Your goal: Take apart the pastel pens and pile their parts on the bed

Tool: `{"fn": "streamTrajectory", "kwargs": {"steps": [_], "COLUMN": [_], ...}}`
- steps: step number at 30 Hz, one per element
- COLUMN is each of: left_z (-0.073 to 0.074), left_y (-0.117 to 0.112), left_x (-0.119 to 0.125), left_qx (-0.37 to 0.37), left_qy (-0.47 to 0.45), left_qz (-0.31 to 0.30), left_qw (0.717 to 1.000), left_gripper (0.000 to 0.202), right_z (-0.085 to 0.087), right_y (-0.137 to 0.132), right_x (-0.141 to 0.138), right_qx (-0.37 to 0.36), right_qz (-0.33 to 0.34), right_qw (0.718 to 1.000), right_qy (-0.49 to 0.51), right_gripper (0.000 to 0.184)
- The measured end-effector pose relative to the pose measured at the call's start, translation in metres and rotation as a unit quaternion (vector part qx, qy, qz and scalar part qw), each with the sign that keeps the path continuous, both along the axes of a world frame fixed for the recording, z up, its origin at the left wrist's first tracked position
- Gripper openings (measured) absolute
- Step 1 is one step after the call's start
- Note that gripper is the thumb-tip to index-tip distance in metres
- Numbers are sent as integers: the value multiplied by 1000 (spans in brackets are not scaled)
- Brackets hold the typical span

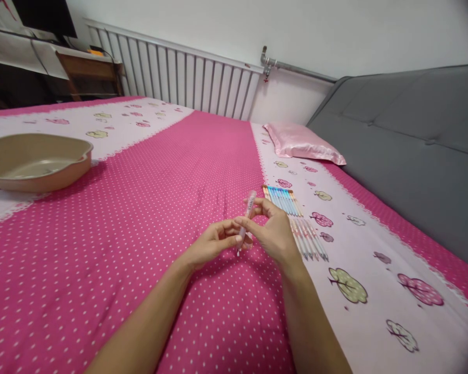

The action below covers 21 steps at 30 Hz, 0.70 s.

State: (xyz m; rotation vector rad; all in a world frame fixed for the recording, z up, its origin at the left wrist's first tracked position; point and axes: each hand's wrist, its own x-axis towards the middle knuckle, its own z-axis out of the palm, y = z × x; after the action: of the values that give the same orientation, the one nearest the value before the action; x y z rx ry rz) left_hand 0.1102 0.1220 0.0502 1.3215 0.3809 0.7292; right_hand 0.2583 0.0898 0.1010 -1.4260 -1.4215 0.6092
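Both of my hands meet above the pink dotted bedspread (148, 218) and grip one pale pen (250, 203). My right hand (275, 234) pinches the pen along its shaft, with its upper end sticking up past the fingers. My left hand (212, 243) closes its fingertips on the pen's lower end. Just right of my hands, a row of several similar pens (296, 221) lies side by side on the bed.
A beige shallow basin (39, 163) sits on the bed at the far left. A pink satin pillow (302, 143) lies by the grey padded headboard (413, 150). A white radiator (179, 78) runs along the wall behind the bed.
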Motion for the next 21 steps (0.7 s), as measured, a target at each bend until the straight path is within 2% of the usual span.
{"fn": "streamTrajectory", "kwargs": {"steps": [3, 6, 11, 16, 21], "left_z": [0, -2, -3, -2, -2], "left_y": [1, 2, 2, 2, 2], "left_x": [0, -1, -2, -2, 0], "left_qx": [13, 12, 10, 27, -14], "left_qy": [-4, -7, -9, -2, -8], "left_qz": [2, 1, -7, -5, 6], "left_qw": [1000, 1000, 1000, 1000, 1000], "left_gripper": [16, 18, 23, 21, 21], "right_z": [-3, -1, 9, 8, 3], "right_y": [2, 2, -5, -7, -3], "right_x": [0, 1, 1, 1, 2], "right_qx": [1, -11, -87, -88, -65], "right_qz": [16, 65, 118, 142, 97], "right_qw": [999, 990, 968, 963, 978], "right_qy": [39, 122, 204, 211, 172], "right_gripper": [41, 43, 43, 37, 40]}}
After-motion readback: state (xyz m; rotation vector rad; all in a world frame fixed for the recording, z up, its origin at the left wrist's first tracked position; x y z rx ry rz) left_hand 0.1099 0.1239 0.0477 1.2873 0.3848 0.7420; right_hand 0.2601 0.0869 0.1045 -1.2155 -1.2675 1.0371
